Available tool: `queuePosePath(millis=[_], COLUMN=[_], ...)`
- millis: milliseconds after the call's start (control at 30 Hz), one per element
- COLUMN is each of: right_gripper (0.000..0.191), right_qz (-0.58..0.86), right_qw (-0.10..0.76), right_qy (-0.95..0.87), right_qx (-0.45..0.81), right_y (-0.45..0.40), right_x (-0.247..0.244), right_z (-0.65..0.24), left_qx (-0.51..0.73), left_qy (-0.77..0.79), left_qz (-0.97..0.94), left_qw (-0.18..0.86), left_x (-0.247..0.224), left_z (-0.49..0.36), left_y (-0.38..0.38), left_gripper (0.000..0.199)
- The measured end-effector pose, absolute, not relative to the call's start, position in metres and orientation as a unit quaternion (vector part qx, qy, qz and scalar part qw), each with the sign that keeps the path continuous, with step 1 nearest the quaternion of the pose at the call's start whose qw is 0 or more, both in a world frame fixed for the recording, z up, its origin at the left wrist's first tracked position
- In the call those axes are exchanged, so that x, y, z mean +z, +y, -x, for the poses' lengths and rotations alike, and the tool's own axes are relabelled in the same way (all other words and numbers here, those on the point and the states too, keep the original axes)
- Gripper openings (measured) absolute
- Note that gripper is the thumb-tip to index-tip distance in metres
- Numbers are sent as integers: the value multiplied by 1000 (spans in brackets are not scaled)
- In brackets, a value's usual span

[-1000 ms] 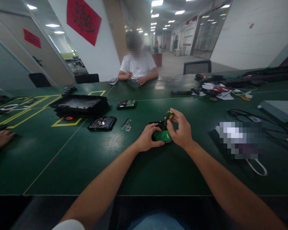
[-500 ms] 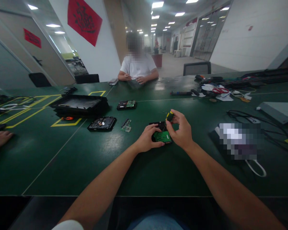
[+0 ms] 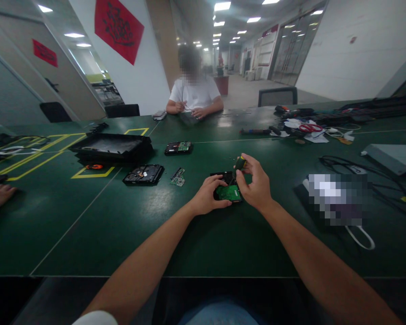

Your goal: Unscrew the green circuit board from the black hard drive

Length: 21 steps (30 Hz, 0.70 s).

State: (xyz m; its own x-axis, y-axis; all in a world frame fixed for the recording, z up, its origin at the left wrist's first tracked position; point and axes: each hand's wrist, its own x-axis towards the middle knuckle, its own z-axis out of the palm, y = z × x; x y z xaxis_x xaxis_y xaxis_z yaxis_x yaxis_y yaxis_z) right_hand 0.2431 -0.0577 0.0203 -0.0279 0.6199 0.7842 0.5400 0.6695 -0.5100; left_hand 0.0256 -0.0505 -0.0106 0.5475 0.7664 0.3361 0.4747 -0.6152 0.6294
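A hard drive (image 3: 229,193) lies on the green table with its green circuit board facing up. My left hand (image 3: 209,195) grips its left side, thumb along the near edge and fingers over the far part. Between the thumb and fingers of my right hand (image 3: 255,183) is a yellow and black screwdriver (image 3: 240,163), tilted, its shaft pointing down at the drive. The exact spot where the tip meets the drive is too small to make out. Left of the drive lies a loose circuit board (image 3: 178,177), and beyond that another hard drive (image 3: 144,174).
A third hard drive (image 3: 178,148) lies farther back. At the left stands a black tray (image 3: 111,146). Tools and cables (image 3: 311,126) are heaped at the far right, with a blurred-out box (image 3: 338,198) nearer. A person (image 3: 194,97) sits opposite; another person's hand (image 3: 0,195) rests at far left.
The screwdriver handle has turned within my right fingers, showing more black and less yellow. My left hand keeps its place on the hard drive.
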Motion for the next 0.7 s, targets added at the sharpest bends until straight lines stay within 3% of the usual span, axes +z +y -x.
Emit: queuePosePath(millis=[700], right_gripper=[53], right_qz=[401], right_qw=[576], right_qy=[-713], right_qx=[4], right_y=[-59], right_x=[23], right_z=[-242], left_qx=[306], left_qy=[364], left_qz=[-846], left_qw=[239], left_x=[-10], left_z=[-26], left_y=[-50], left_gripper=[64])
